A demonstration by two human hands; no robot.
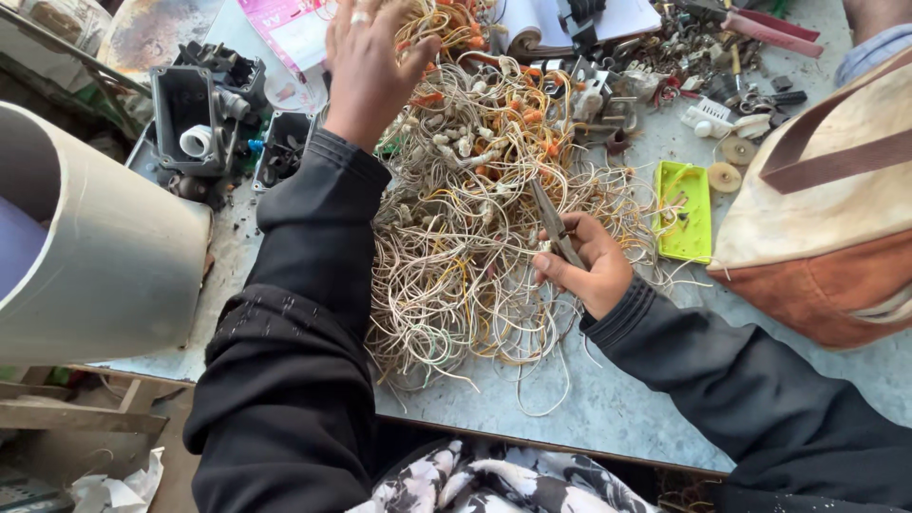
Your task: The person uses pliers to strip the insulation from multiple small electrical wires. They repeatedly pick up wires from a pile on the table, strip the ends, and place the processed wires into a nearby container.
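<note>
A big tangle of thin cream and yellow wires (465, 256) with small white and orange fittings covers the middle of a grey table (608, 408). My left hand (372, 66), a ring on one finger, reaches to the far side of the pile with fingers spread among the wires; whether it grips any I cannot tell. My right hand (584, 266) rests on the pile's right side and grips a pair of slim metal pliers (556, 226), jaws pointing away from me. Both arms wear dark sleeves.
A large pale pipe (104, 256) lies at the left edge. Dark plastic housings (195, 119) stand at the back left. A small lime-green tray (686, 211), scattered metal parts and tools (703, 57), and a tan and brown bag (826, 209) are on the right.
</note>
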